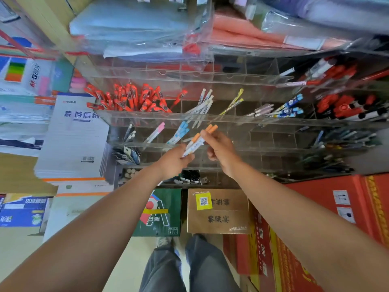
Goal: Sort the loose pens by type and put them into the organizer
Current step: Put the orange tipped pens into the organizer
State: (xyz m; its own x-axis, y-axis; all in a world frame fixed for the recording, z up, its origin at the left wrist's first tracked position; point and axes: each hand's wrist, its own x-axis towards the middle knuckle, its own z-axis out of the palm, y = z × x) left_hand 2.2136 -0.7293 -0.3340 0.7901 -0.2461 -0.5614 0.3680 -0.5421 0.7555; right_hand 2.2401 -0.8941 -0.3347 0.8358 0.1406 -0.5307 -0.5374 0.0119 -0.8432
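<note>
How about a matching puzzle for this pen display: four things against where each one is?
Things
1. red pens
2. orange-capped pens
3. light-blue-capped pens
4. yellow QR sticker

Places
A. pinched in the left hand and the right hand
B. on the brown carton
C. crowded at the upper left of the organizer
D. in the compartment just left of the hands

Pairs: 1-C, 2-A, 3-D, 4-B
</note>
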